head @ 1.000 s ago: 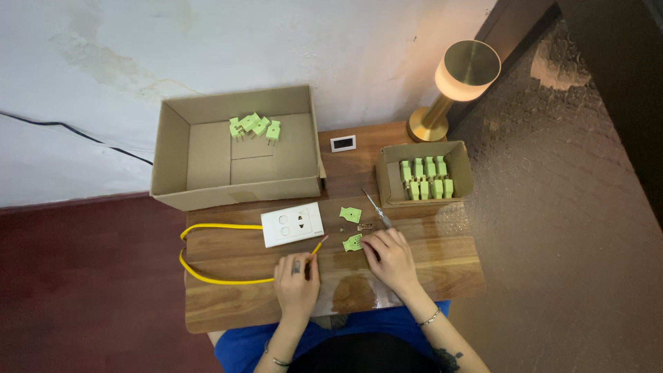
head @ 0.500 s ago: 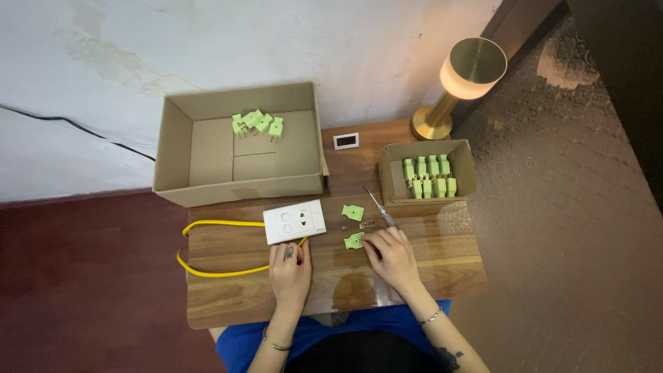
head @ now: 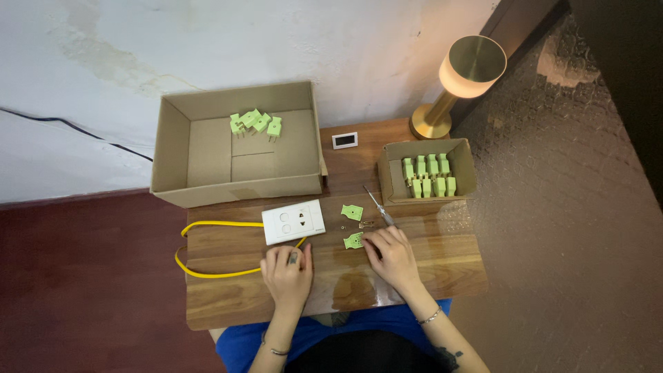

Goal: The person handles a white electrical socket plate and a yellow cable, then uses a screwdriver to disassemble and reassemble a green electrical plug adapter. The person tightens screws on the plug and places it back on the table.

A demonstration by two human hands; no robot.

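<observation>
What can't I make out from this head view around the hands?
- Left hand: its fingers curl over whatever sits at the yellow cable end.
- Right hand: covers part of the green plug half.
- Small metal parts near the screwdriver: too small to identify.

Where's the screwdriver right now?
In the head view the screwdriver lies slanted on the wooden table, just in front of the small cardboard box of green plugs, beyond the right hand and right of the loose green plug half.
</observation>
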